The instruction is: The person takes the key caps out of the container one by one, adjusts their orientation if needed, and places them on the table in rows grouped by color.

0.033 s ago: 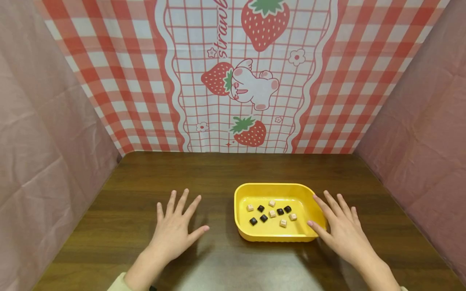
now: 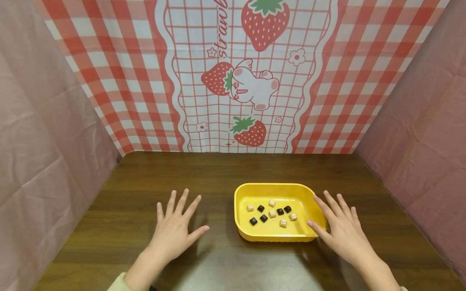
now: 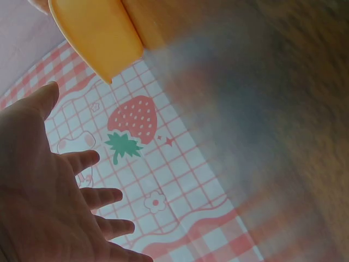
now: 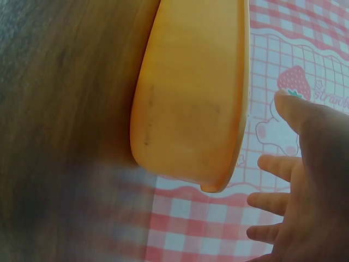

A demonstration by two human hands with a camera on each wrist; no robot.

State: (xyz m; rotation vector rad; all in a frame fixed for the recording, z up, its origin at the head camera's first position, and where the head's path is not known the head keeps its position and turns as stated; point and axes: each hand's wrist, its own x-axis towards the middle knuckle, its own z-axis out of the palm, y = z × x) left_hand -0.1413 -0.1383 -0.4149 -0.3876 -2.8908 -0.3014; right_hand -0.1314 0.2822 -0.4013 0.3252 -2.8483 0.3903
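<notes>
Sideways, "strawb" (image 2: 222,30) marks cloth (image 2: 138,81) behind yellow tray (image 2: 276,238).

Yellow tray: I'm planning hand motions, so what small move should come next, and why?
Perhaps bring the right hand toward the rightmost beige piece in the yellow tray: that hand looks open, holds nothing, and appears much nearer the piece than the left hand does.

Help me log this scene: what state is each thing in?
Yellow tray: upright, uncovered
Black cubes: five, loose, scattered inside
Beige cubes: five, loose, scattered inside
Left hand: fingers spread, holding nothing
Right hand: fingers spread, holding nothing
Strawberry cloth: hanging, rippled
Pink cloths: hanging, wrinkled
</notes>
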